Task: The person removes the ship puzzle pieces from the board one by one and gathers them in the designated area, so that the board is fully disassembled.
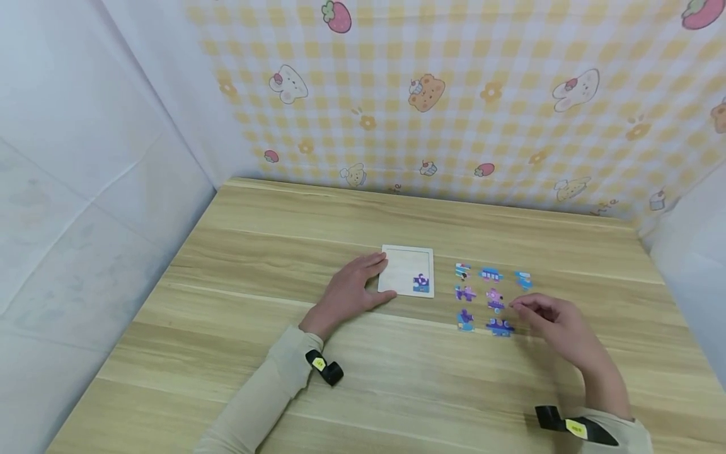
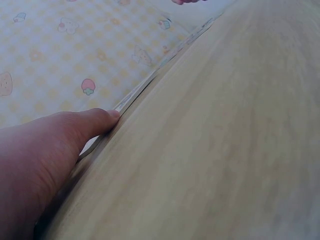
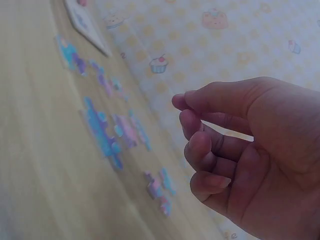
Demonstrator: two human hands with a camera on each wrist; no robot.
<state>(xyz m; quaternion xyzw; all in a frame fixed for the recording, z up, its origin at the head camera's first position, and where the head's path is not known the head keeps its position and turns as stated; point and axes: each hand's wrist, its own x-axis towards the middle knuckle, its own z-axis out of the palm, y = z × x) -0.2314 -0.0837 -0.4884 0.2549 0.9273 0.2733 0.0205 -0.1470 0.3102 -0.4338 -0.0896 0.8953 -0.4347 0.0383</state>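
My left hand (image 1: 354,290) lies at the left side of a square white puzzle board (image 1: 399,268). Its fingers touch the left edge and its thumb is by the near edge. One purple and blue puzzle piece (image 1: 421,283) sits in the board's near right corner. My right hand (image 1: 558,325) hovers at the right of several loose puzzle pieces (image 1: 495,297). In the right wrist view that hand (image 3: 250,145) has curled fingers, thumb and index tips together, with nothing visible between them. A pink and blue piece (image 3: 155,187) lies below it.
The loose pieces lie spread in rows on the wood-grain table (image 1: 317,214), right of the board. A yellow checked cloth (image 1: 386,139) hangs behind the table's far edge. White sheeting (image 1: 85,157) stands along the left side. Each wrist wears a black strap (image 1: 324,367).
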